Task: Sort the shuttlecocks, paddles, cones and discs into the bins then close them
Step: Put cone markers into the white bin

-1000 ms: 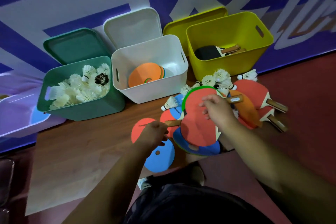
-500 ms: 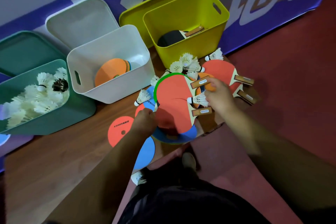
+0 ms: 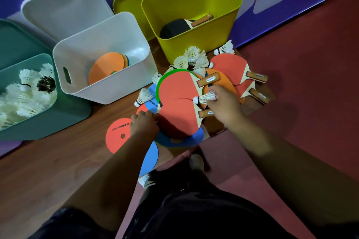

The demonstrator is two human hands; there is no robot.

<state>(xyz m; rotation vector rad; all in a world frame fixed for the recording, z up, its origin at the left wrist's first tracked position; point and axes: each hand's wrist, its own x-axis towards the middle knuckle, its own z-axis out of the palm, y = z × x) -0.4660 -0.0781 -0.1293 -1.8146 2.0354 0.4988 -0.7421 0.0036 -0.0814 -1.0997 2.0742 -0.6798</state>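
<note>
A pile of red paddles (image 3: 178, 99), flat discs and white shuttlecocks (image 3: 191, 57) lies on the floor before three open bins. My right hand (image 3: 225, 105) pinches the feathers of one shuttlecock (image 3: 205, 98) above the paddle handles. My left hand (image 3: 143, 124) has its fingers curled on the left edge of the lower red paddle, over a blue disc (image 3: 180, 140). The green bin (image 3: 58, 120) holds shuttlecocks. The white bin (image 3: 108, 93) holds orange discs. A black paddle lies in the yellow bin (image 3: 196, 44).
Each bin's lid leans against the wall behind it. A red disc (image 3: 118, 134) and a blue disc (image 3: 150, 159) lie flat near my left arm. Two more red paddles (image 3: 233, 64) lie at the pile's right. My shoe (image 3: 147, 180) is below the pile.
My right hand has gone from the top paddle's blade to the handles and taken hold of a shuttlecock. My left hand has moved right, onto the pile's edge. The view has come closer.
</note>
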